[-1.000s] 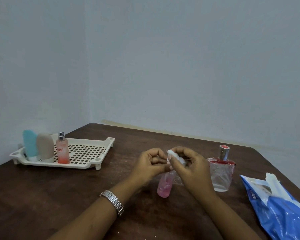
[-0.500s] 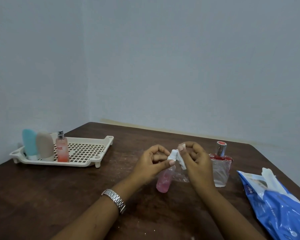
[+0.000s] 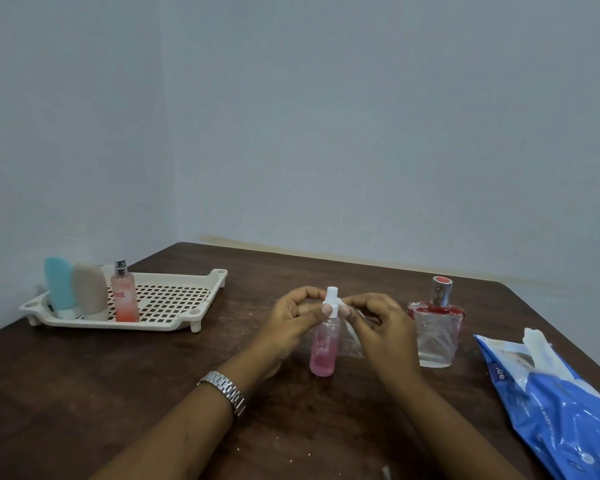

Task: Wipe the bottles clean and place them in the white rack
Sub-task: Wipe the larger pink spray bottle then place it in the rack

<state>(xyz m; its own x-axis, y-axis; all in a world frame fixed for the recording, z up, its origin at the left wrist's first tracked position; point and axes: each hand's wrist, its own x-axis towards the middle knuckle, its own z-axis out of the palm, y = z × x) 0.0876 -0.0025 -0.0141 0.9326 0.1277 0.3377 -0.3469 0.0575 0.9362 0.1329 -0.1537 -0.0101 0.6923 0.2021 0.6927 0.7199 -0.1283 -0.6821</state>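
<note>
1. The left hand [image 3: 290, 323] is curled, and its thumb and fingertips pinch the small pink bottle [image 3: 323, 353] at the neck, just below the white spray head [image 3: 331, 299].
2. The right hand [image 3: 383, 329] is also curled. Its thumb and forefinger close on the same spray head from the opposite side, so the fingertips of the two hands nearly meet.
3. A small white bit juts out at the right fingertips. I cannot tell whether it is a nozzle or a scrap of wipe.
4. The pink bottle stands upright between the two hands, with its base seemingly on the table [image 3: 118, 393] and pink liquid in its lower part.
5. A clear, glassy shape [image 3: 355, 344] shows just under the right hand, too indistinct to name.
6. Beyond the outer side of the right hand, near it but not touching, stands a clear glass bottle [image 3: 435, 341] with red shoulders and a silver cap.
7. Further out on that side lies a blue packet [image 3: 561, 410], with a white sheet poking from its top.
8. Well away from the left hand, on its outer side, sits the white rack [image 3: 160, 323].
9. At the rack's end farthest from the hands, three bottles stand in a row: a teal bottle [image 3: 59, 287], a beige bottle [image 3: 90, 291] and a peach spray bottle [image 3: 124, 301].
10. A metal wristwatch [image 3: 224, 389] circles the left wrist.
</note>
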